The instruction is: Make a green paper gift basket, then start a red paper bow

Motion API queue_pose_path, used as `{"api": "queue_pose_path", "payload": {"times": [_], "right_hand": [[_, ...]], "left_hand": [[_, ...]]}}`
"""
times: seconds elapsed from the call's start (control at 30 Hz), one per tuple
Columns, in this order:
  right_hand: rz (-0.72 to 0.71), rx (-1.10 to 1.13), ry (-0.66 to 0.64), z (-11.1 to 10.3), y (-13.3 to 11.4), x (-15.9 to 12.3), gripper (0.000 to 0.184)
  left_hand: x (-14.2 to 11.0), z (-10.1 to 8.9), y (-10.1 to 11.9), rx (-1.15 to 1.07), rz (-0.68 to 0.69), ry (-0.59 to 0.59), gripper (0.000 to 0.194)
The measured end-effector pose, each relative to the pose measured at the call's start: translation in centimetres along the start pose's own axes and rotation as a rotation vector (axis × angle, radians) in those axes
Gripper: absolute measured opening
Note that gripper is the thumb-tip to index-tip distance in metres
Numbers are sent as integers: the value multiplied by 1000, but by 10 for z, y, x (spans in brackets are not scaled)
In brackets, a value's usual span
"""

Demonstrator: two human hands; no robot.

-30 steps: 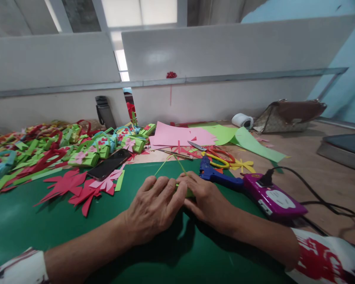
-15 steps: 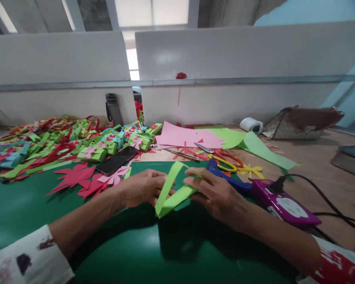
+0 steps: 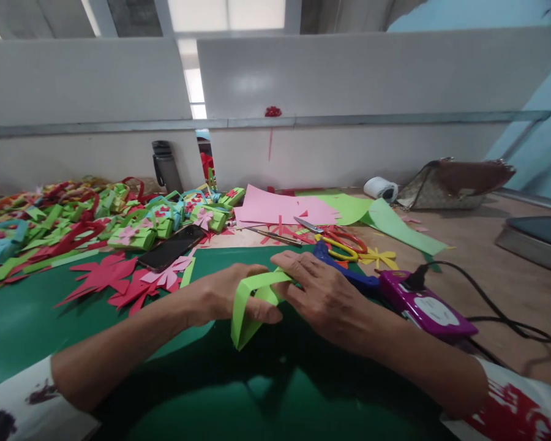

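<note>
A light green paper strip (image 3: 244, 304) is bent into a loop above the dark green mat (image 3: 37, 331). My left hand (image 3: 224, 298) grips it from the left, the thumb pressed against the strip's lower fold. My right hand (image 3: 319, 295) pinches the upper part of the same strip from the right, fingers curled over its top edge. Both hands meet at the middle of the mat, just in front of a blue glue gun (image 3: 344, 274).
Red and pink paper flowers (image 3: 119, 285) and a black phone (image 3: 171, 247) lie left of the hands. Behind them is a heap of green paper baskets (image 3: 133, 223). Scissors (image 3: 337, 241), pink sheets (image 3: 280, 210), a purple power strip (image 3: 425, 306) with cable, and a brown bag (image 3: 454, 184) are at the right.
A second ago both hands pressed the paper flat on the mat. Since then they lifted it and bent the strip into a loop, folding its upper end over.
</note>
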State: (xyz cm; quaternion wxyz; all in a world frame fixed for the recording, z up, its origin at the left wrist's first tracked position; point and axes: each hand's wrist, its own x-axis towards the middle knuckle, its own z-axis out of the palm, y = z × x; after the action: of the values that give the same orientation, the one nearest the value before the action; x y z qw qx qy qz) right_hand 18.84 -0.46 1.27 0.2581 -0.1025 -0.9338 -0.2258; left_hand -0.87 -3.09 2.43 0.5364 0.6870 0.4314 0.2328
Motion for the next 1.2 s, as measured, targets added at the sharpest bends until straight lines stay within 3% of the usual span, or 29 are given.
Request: {"api": "queue_pose_path", "payload": {"times": [0.13,0.27,0.37,0.5,0.7,0.87,1.03,1.2], "right_hand": [[10,-2,-5,2,0,1,23],[69,74,52,3,1,-1,26],[178,187,193,1,1,-3,27],[402,332,331,-1,0,-5,29],[672,601,219,3,-4,-5,25],[669,654,309,2,-8,-4,33],[508,561,370,-5,-10,-6,37],[404,557,301,-10,-8,-7,43]], "left_hand": [[2,2,-3,-35,-46,0,25],[5,5,-8,-283,-41,-74,28],[6,7,-11,-395,-36,-83,35],[4,8,-12,-365,22,-25,37],[-3,10,-4,-264,96,20,36],[-4,20,4,-241,142,151,45],[-4,25,1,-60,315,323,58],[-10,24,0,252,407,290,65]]}}
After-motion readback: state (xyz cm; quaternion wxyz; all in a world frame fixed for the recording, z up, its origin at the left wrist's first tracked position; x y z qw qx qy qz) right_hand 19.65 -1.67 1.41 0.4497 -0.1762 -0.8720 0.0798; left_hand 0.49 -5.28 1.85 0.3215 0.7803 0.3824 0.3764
